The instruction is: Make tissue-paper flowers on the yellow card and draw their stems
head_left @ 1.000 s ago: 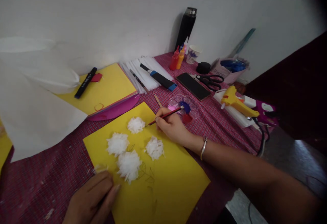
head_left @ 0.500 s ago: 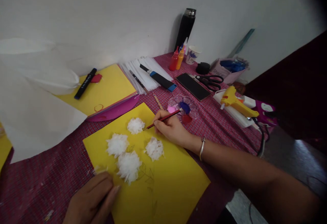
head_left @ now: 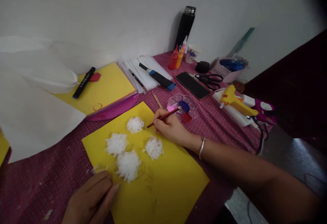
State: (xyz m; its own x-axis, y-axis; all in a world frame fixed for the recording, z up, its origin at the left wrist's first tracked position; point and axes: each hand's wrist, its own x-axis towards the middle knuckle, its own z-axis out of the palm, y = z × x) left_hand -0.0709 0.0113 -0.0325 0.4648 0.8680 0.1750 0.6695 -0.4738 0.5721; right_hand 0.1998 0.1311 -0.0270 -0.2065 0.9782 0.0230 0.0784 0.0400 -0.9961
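Observation:
My right hand grips a dark red pencil, its tip touching the yellow paper beside the top white paper flower. Several fluffy white flowers lie on this sheet, among them one at the left, one in the middle and one at the right. Thin pencil outlines of leaves and a stem run between and below them. My left hand rests at the sheet's left edge, fingers curled together, their undersides hidden. A pale frayed tuft shows just past its knuckles.
Beyond the sheet are a paint palette, utility knife, phone and scissors. Paint bottles, a paper cup and a black flask stand behind. A yellow glue gun lies right; a marker lies left.
The view has shifted very slightly. Both hands hold nearly the same positions, and the pencil tip stays by the top flower.

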